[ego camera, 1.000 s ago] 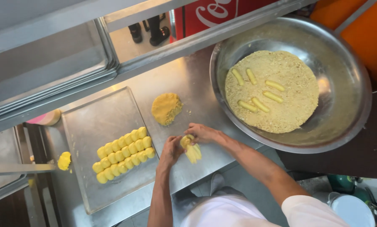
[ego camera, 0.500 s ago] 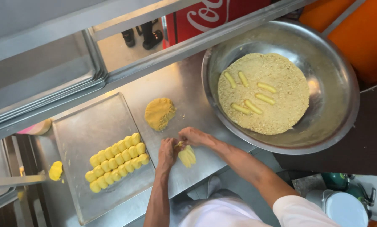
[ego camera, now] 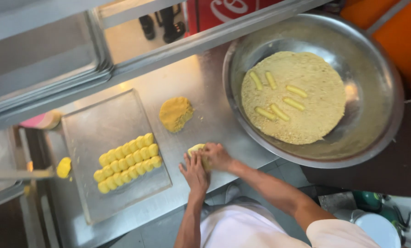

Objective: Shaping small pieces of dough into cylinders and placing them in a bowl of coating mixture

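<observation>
Your left hand (ego camera: 195,171) lies flat, fingers together, palm down on the counter (ego camera: 201,82), pressing against the near side of the dough piece (ego camera: 197,149); your right hand (ego camera: 218,156) is cupped over the same piece from the right, fingers curled on it, so both hands are closed on it between them; the piece sits on the steel counter just right of the tray (ego camera: 104,124), near the counter's front edge; only its pale yellow top end shows past your fingers; the tray holds dough logs (ego camera: 127,162) packed in two tight rows at its near half, rest of the tray bare; a crumbly dough lump (ego camera: 175,113) lies on the counter between tray and bowl (ego camera: 384,92), apart from your hands; the bowl holds a flat crumb bed (ego camera: 315,115) with six sticks (ego camera: 279,111) lying on it, well apart from the piece.
</observation>
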